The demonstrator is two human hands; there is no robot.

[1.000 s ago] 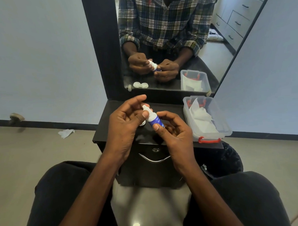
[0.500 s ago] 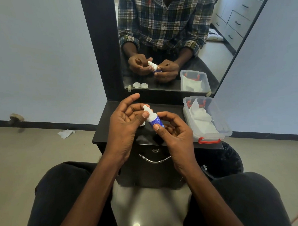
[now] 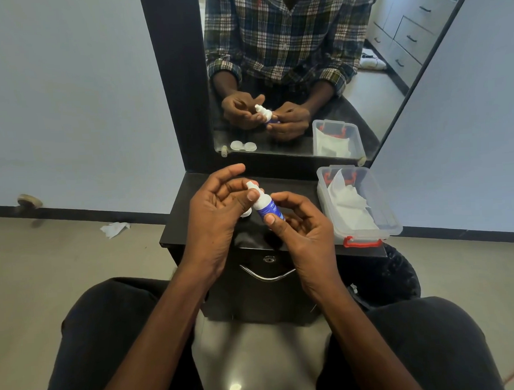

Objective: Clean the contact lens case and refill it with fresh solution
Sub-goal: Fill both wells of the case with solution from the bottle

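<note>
A small white solution bottle [image 3: 264,202] with a blue label is tilted to the left above the black dresser top [image 3: 180,227]. My right hand [image 3: 301,231] grips its lower body. My left hand [image 3: 218,208] is at the white cap [image 3: 253,186], thumb pressed on the bottle's shoulder, fingers half spread. The white contact lens case [image 3: 246,213] lies on the dresser, mostly hidden behind my left hand; the mirror shows its reflection [image 3: 243,146] as two round wells.
A clear plastic box [image 3: 366,234] with red latches and white tissue stands at the dresser's right end. A mirror [image 3: 290,46] rises behind. A black bin [image 3: 398,280] sits below on the right. A crumpled tissue [image 3: 114,229] lies on the floor at left. A drawer handle [image 3: 266,275] faces me.
My left fingers have opened and lifted off the cap, with the index finger now stretched upward. The bottle and my right hand have stayed almost in place.
</note>
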